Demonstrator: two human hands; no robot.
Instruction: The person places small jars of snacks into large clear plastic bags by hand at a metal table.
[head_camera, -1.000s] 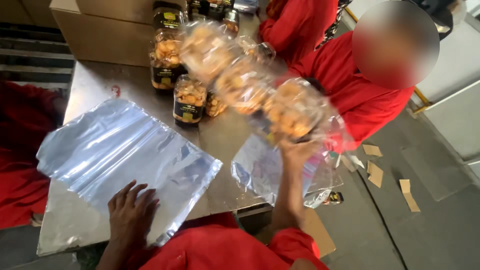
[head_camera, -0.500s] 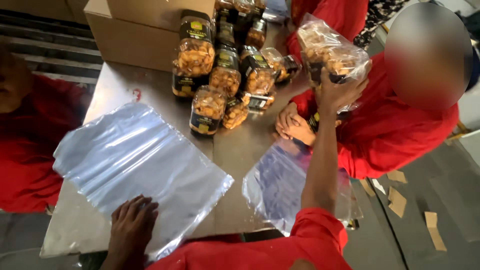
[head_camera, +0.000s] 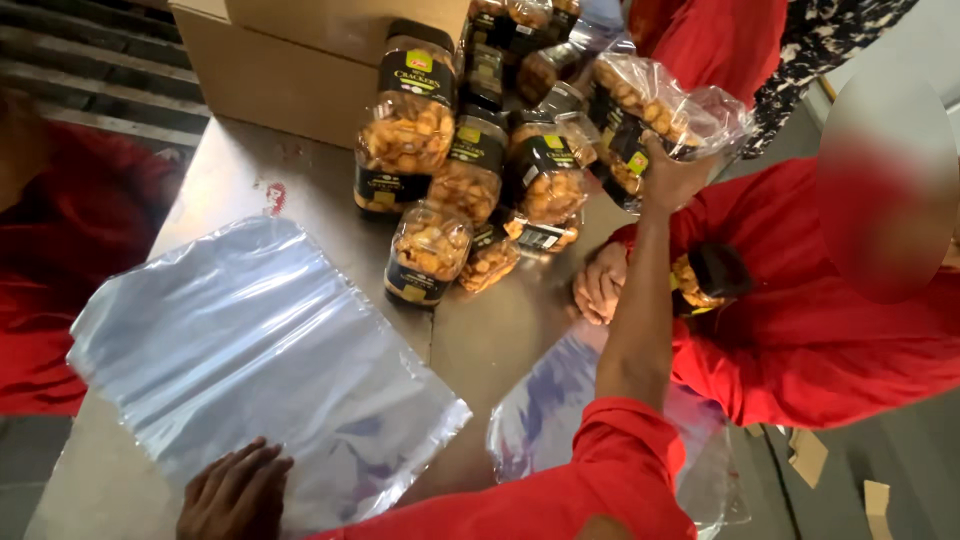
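Observation:
My right hand (head_camera: 672, 178) is raised over the far right of the steel table (head_camera: 230, 170), gripping a clear plastic bag of cracker jars (head_camera: 650, 110) from below. My left hand (head_camera: 235, 492) lies flat on the near corner of a stack of empty clear plastic bags (head_camera: 250, 350) spread on the table's left half. A cluster of clear cracker jars with black labels (head_camera: 455, 170) stands and lies at the table's far middle, just left of the held bag.
A person in red (head_camera: 800, 320) leans on the table's right edge with a hand (head_camera: 600, 285) on it and a jar (head_camera: 705, 280) against the chest. Cardboard boxes (head_camera: 290, 70) stand at the back. Another plastic bag (head_camera: 560, 400) hangs off the right edge. Cardboard scraps (head_camera: 808, 455) lie on the floor.
My right hand has carried the filled bag away from me, up and toward the far right beside the jar cluster. My left hand stays pressed on the flat bags.

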